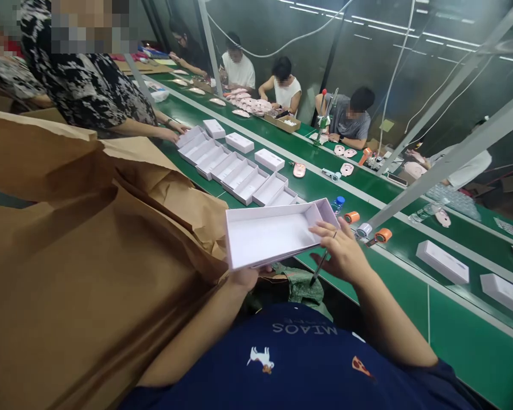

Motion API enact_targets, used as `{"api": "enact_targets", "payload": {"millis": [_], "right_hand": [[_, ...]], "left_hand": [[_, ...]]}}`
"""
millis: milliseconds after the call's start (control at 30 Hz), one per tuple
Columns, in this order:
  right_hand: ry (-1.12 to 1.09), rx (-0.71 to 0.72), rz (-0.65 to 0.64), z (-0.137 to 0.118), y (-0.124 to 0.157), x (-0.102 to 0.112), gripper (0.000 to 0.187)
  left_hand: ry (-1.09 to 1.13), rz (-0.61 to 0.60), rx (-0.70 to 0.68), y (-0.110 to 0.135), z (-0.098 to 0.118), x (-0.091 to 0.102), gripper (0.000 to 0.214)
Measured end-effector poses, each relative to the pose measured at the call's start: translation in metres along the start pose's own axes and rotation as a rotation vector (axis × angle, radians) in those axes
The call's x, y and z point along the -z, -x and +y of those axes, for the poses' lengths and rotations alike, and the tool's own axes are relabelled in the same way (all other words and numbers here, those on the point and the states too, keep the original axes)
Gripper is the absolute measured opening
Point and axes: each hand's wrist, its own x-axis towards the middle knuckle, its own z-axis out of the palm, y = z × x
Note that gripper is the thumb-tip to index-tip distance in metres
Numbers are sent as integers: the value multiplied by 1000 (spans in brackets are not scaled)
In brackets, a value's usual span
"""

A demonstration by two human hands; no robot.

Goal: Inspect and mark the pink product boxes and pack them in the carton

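Note:
I hold an open white box tray [267, 233] flat in front of my chest, its hollow side up and nothing inside. My left hand [244, 276] grips it from underneath at the near edge, with most fingers hidden by the tray. My right hand [341, 249] touches the tray's right end with its fingertips and also holds a thin dark pen-like tool [318, 267] that points down towards my lap.
A row of open white trays [235, 171] and closed white boxes [442, 262] lies on the green conveyor table [465, 341]. Orange tape dispensers [382, 236] and a blue-capped bottle [337, 204] stand close by. Brown paper [89, 239] fills the left. Several other people work along the line.

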Motion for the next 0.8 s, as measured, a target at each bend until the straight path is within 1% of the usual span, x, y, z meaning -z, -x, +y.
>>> {"api": "enact_targets", "payload": {"millis": [33,100,167,200,267,300,367,400,467,500,567,633,667,733,800], "right_hand": [[42,-36,-32,12,6,2,12],[64,-79,-123,30,18,5,8],[42,-110,-237,41,30,3,13],[41,-176,-301,45,36,0,17],[75,-403,-420,52,47,-11,21],[107,-531,-467,55,52,-19,23],[164,-731,-528,58,63,-40,28],[174,-790,-548,57,70,-53,30],[159,-868,-609,48,86,-83,29],[139,-894,-655,40,96,-99,28],[93,-909,-759,22,115,-130,36],[60,-888,-840,7,128,-158,39],[44,-865,-867,3,130,-170,35],[21,-805,-892,9,122,-190,23],[24,-746,-873,31,97,-207,15]], "left_hand": [[6,7,23,-2,6,4,54],[25,16,124,-7,21,8,55],[77,49,225,-12,35,9,68],[108,74,244,-13,40,8,75],[145,107,222,-12,43,6,80],[135,93,217,-10,41,5,81],[69,-2,267,-3,31,5,77],[29,-67,307,1,24,6,72],[-35,-189,367,12,11,11,61],[-56,-238,382,18,7,15,57],[-82,-309,387,29,6,25,54],[-106,-321,350,41,14,37,53],[-118,-307,316,47,21,44,53],[-137,-258,229,63,38,58,53],[-151,-208,142,82,55,71,54]]}}
